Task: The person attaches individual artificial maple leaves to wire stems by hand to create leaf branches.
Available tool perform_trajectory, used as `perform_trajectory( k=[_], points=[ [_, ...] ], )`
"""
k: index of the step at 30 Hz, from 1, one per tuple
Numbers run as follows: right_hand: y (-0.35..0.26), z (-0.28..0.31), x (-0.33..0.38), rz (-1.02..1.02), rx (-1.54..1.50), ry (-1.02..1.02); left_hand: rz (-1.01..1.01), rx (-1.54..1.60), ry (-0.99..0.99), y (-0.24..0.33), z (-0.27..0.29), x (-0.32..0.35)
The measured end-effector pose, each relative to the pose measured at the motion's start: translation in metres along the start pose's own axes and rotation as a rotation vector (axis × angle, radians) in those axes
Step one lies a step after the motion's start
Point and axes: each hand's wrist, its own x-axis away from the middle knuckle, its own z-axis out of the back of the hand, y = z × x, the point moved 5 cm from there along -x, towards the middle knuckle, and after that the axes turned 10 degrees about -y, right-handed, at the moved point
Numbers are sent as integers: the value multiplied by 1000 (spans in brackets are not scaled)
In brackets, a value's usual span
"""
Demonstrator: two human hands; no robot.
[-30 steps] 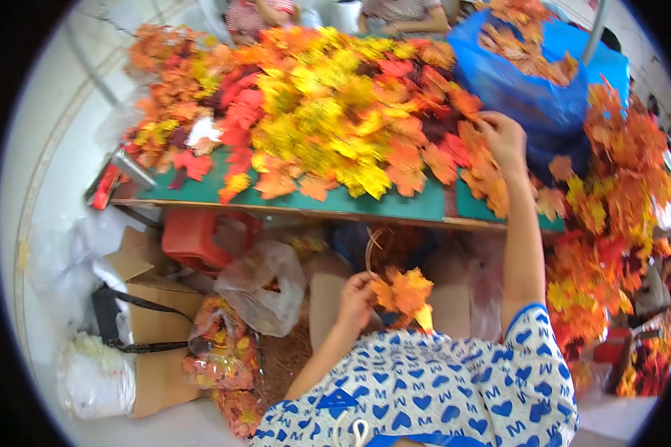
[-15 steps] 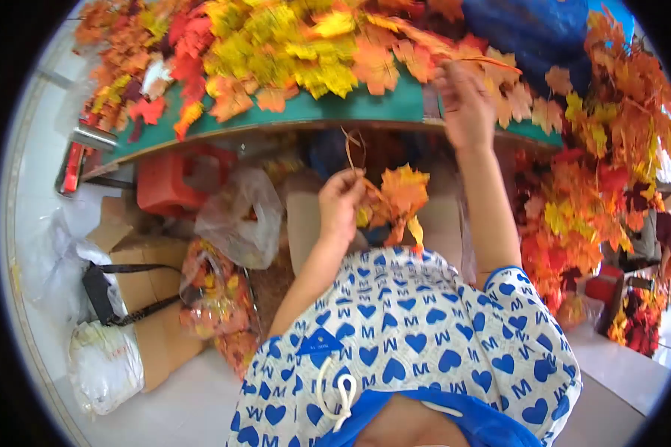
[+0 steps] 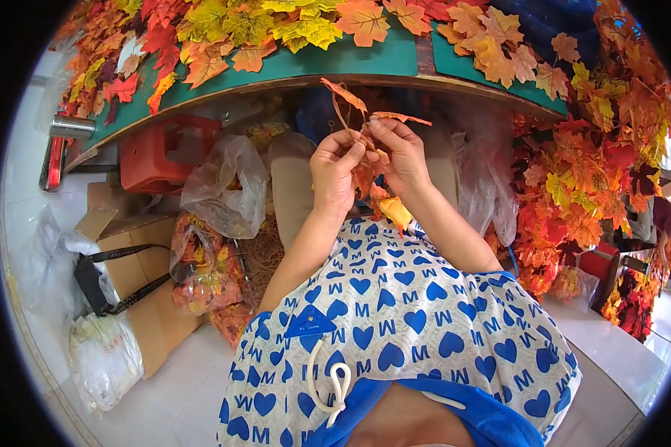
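Both of my hands meet just below the table's front edge, over my lap. My left hand [image 3: 334,175] is closed in a pinch on the thin brown stem of an artificial maple leaf garland [image 3: 395,211], whose orange and yellow leaves hang below the fingers. An orange leaf [image 3: 343,94] stands up above that hand. Close beside it, my right hand [image 3: 404,158] pinches another orange maple leaf [image 3: 404,117], seen nearly edge-on, at its base against the stem. The exact joint between leaf and stem is hidden by the fingertips.
Loose yellow, orange and red leaves lie along the green tabletop [image 3: 350,59]. Leaf garlands [image 3: 574,201] hang at the right. Below on the left are a red plastic stool [image 3: 145,160], a clear bag of leaves [image 3: 205,276], a cardboard box [image 3: 160,335] and a white bag [image 3: 104,365].
My right hand has come down from the leaves on the table with an orange leaf and joined my left hand. The left hand has risen slightly toward the table edge in the view.
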Motion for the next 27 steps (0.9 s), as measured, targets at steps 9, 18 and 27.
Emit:
perform_trajectory(
  k=[9,18,27],
  points=[
    [1,-7,-1,-63,-63,-13,13,11,8,-3,3,-4],
    [8,-1,-2,-63,19,-94,-19,-18,27,-4,6,-5],
    [9,1,-1,-68,107,-110,-32,-107,73,-4,6,-4]
  ],
)
